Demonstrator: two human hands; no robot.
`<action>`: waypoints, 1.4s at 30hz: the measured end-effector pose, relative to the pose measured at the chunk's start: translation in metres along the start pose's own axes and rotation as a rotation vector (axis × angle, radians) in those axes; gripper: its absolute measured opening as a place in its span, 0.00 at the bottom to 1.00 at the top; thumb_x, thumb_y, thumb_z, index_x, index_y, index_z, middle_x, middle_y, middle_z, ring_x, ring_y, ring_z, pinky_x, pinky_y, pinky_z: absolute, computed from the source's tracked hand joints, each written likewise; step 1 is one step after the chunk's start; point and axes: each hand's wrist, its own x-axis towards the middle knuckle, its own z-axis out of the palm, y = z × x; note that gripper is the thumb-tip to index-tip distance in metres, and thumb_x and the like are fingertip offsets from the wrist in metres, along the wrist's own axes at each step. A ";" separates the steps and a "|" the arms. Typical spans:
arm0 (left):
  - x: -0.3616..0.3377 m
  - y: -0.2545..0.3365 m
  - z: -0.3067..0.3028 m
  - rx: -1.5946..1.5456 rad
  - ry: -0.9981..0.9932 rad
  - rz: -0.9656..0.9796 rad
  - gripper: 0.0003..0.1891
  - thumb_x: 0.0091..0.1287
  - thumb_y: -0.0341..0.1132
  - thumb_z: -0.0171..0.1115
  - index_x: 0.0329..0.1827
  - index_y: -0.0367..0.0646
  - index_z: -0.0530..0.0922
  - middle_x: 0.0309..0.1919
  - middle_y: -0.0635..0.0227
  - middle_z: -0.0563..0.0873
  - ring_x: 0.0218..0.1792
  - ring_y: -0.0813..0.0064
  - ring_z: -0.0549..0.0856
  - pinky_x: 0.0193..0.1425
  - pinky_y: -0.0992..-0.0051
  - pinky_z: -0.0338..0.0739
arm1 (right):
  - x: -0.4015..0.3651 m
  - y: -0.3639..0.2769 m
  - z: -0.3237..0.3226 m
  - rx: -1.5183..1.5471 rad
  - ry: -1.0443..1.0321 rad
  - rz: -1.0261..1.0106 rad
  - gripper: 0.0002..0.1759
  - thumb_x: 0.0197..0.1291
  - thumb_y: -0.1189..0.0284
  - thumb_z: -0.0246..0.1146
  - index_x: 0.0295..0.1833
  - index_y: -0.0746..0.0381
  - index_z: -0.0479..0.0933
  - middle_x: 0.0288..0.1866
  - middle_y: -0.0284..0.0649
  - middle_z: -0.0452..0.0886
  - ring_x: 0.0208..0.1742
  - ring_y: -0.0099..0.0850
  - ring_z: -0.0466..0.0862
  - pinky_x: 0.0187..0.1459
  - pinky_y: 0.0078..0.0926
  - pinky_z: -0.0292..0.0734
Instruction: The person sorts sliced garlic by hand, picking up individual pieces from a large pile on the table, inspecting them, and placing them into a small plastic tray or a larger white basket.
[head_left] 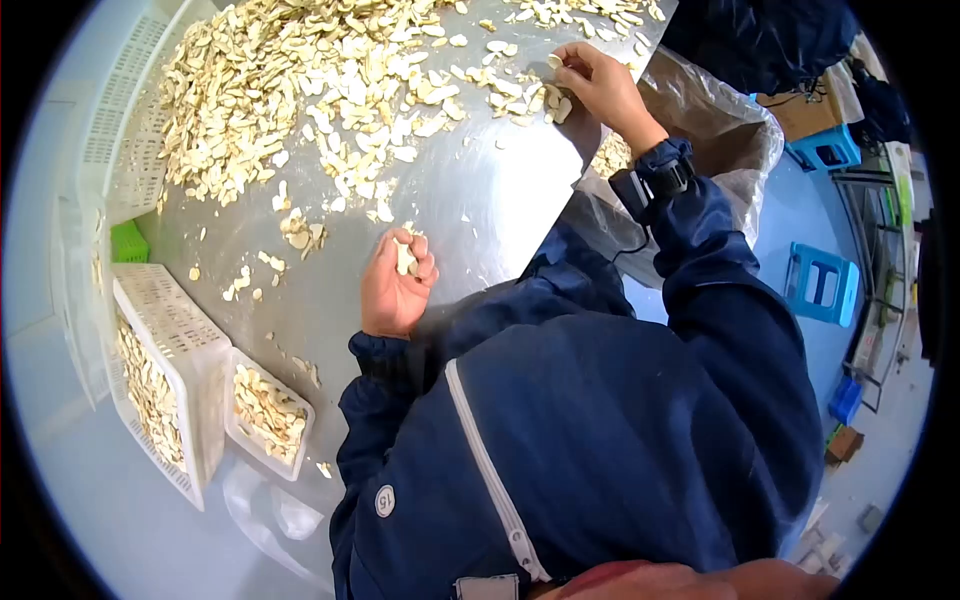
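Pale, thin slices [250, 90] are heaped over the upper part of a metal table [480, 190]. My left hand [398, 285] is palm up above the table near my body, its fingers curled round a few pale slices. At the table's right edge, my right hand [600, 90] pinches one slice between thumb and fingers, just over a small group of slices [520, 95]. The two hands are well apart.
White perforated baskets with slices stand at the left, one large [190, 350] and one small [237, 430]. A plastic-lined box [745, 130] with slices inside is right of the table. Blue stools [820, 283] stand on the floor. Dark fabric [765, 40] shows at the top right.
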 end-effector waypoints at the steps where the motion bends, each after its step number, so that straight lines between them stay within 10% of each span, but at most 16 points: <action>1: -0.001 0.000 0.000 -0.006 0.004 -0.003 0.11 0.86 0.42 0.50 0.58 0.46 0.75 0.44 0.68 0.77 0.38 0.77 0.75 0.45 0.73 0.72 | 0.000 0.001 0.000 0.193 -0.021 0.063 0.17 0.75 0.69 0.66 0.63 0.65 0.83 0.50 0.43 0.91 0.52 0.32 0.92 0.55 0.28 0.86; 8: -0.002 -0.001 0.001 0.001 0.027 0.026 0.11 0.86 0.42 0.51 0.57 0.45 0.74 0.45 0.67 0.76 0.38 0.76 0.75 0.46 0.73 0.72 | -0.006 -0.015 -0.003 0.725 -0.166 0.298 0.22 0.79 0.72 0.63 0.71 0.74 0.75 0.57 0.45 0.88 0.57 0.29 0.91 0.58 0.21 0.86; 17: -0.001 0.000 -0.002 0.000 -0.017 0.019 0.13 0.86 0.44 0.50 0.60 0.44 0.75 0.46 0.65 0.79 0.40 0.74 0.78 0.48 0.70 0.76 | -0.038 -0.056 0.042 0.446 -0.195 0.015 0.14 0.75 0.61 0.67 0.54 0.61 0.87 0.40 0.36 0.91 0.39 0.23 0.87 0.46 0.25 0.82; 23: 0.000 0.003 0.020 0.010 0.133 -0.009 0.19 0.88 0.47 0.47 0.69 0.43 0.73 0.52 0.61 0.84 0.43 0.71 0.83 0.44 0.71 0.81 | -0.077 -0.125 0.068 0.422 -0.419 -0.532 0.14 0.72 0.70 0.64 0.60 0.57 0.85 0.56 0.44 0.88 0.56 0.46 0.88 0.58 0.40 0.84; 28: -0.001 0.000 -0.006 -0.041 0.068 -0.028 0.20 0.88 0.49 0.44 0.65 0.43 0.76 0.53 0.59 0.84 0.41 0.72 0.84 0.37 0.76 0.77 | -0.048 -0.112 0.089 -0.063 -0.085 -0.760 0.20 0.69 0.65 0.68 0.66 0.51 0.81 0.69 0.38 0.82 0.75 0.41 0.77 0.76 0.48 0.70; 32: -0.001 0.003 -0.008 -0.100 -0.076 -0.043 0.16 0.88 0.45 0.46 0.60 0.44 0.76 0.47 0.62 0.82 0.37 0.74 0.81 0.36 0.76 0.75 | -0.031 -0.076 0.087 -0.355 0.018 -0.573 0.17 0.75 0.60 0.62 0.66 0.45 0.81 0.74 0.34 0.78 0.80 0.40 0.71 0.81 0.60 0.59; 42: -0.003 0.006 0.006 -0.082 -0.033 -0.049 0.12 0.88 0.41 0.48 0.57 0.43 0.75 0.43 0.64 0.79 0.35 0.77 0.77 0.34 0.77 0.72 | -0.049 0.048 -0.024 -0.574 0.321 -0.167 0.09 0.68 0.67 0.68 0.51 0.57 0.86 0.59 0.45 0.87 0.61 0.48 0.84 0.62 0.46 0.77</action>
